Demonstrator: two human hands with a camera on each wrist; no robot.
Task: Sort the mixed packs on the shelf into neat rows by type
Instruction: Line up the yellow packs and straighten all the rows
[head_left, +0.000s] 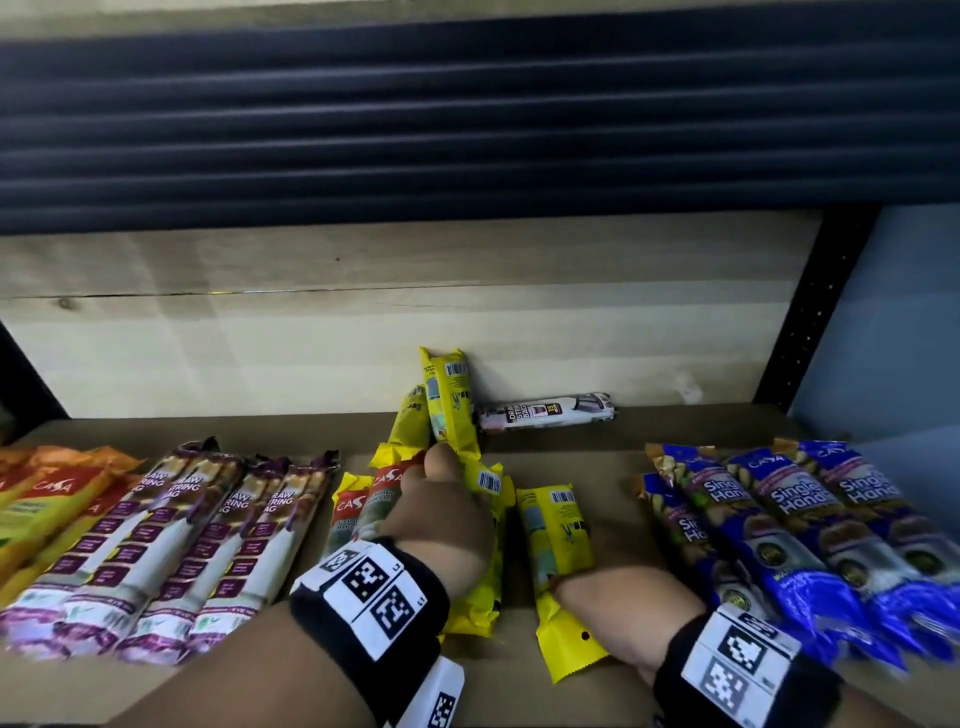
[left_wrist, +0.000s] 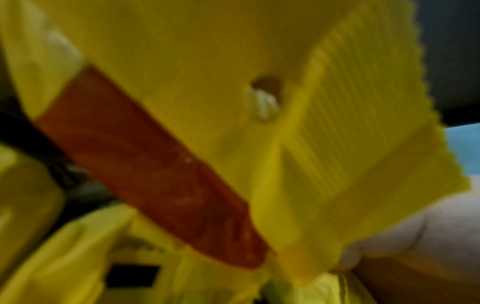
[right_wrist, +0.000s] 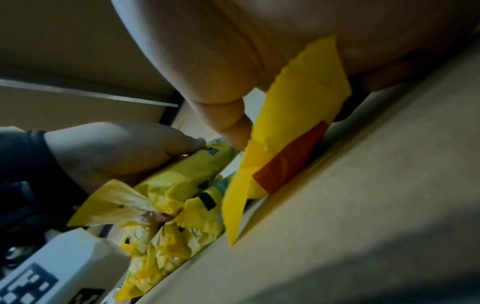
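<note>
Several yellow packs lie in a loose heap at the middle of the cardboard-lined shelf. My left hand lies over this heap, its thumb and fingers curled round one yellow pack. My right hand grips the near end of another yellow pack, which lies just right of the heap; this pack passes between thumb and fingers. One more yellow pack leans upright against the back wall. The left wrist view is filled by a blurred yellow pack.
Purple-and-white drawstring packs lie in a row at left, with orange packs beyond them. Blue packs form a row at right. A white drawstring pack lies alone at the back. A black upright bounds the right side.
</note>
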